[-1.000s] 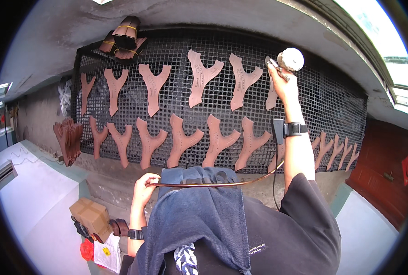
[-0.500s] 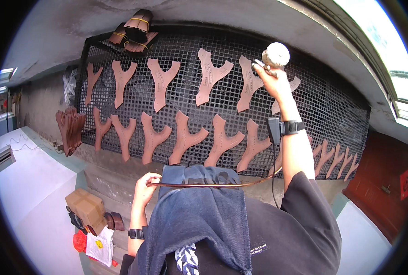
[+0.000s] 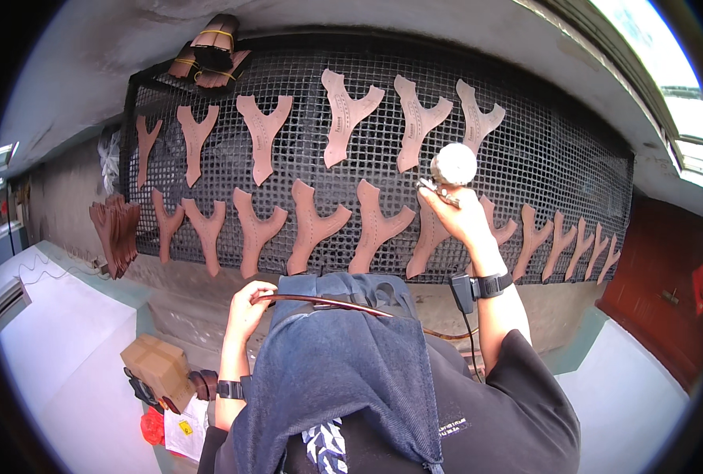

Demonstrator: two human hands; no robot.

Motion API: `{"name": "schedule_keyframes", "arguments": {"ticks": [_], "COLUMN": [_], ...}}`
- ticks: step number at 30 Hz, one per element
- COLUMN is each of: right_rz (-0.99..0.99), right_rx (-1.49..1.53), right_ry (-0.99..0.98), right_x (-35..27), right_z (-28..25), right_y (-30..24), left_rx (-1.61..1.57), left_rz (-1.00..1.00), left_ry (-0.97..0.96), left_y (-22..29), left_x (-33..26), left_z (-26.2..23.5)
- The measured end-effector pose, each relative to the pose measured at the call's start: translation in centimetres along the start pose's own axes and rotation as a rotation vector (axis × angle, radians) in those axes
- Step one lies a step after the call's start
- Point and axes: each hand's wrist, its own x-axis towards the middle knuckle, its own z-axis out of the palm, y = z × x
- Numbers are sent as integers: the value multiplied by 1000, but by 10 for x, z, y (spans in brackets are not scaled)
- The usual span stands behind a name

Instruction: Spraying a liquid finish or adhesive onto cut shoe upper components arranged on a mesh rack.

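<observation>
My right hand (image 3: 455, 212) is raised in front of a black wire mesh rack (image 3: 572, 166). It grips a white round object (image 3: 455, 164) together with a small metal piece. Brown Y-shaped leather pieces (image 3: 343, 114) hang on the mesh in two rows, and the hand is next to one in the lower row (image 3: 430, 237). My left hand (image 3: 245, 304) is lower, by my dark hood (image 3: 343, 371), pinching the end of a thin dark brown strip (image 3: 328, 303) that runs across the hood to the right. A black band with a small device (image 3: 478, 287) sits on my right wrist.
A bundle of leather pieces tied with yellow bands (image 3: 209, 51) lies on top of the rack. A stack of pieces (image 3: 114, 233) leans at the left. A cardboard box (image 3: 155, 369), papers and a red bag (image 3: 154, 426) lie at lower left. A red door (image 3: 667, 284) stands at the right.
My right hand with the white round object has come down from the upper row of pieces to the lower row. The left hand keeps hold of the strip.
</observation>
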Motion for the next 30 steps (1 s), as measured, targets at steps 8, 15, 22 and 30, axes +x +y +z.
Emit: {"name": "schedule_keyframes", "arguments": {"ticks": [8, 15, 22, 30], "right_rz": [70, 70, 100, -58], "right_rx": [51, -80, 22, 84], "right_ry": [70, 207, 417, 470], "right_x": [-6, 58, 107, 90], "right_z": [-16, -32, -72, -77], "right_y": [-4, -2, 23, 2], "left_rx": [-27, -6, -11, 2], "left_rz": [-7, -14, -76, -57], "left_ry": [-12, -22, 2, 17], "left_y": [-2, 1, 1, 2], "left_x": [1, 2, -3, -4], "left_z": [-2, -1, 0, 1]}}
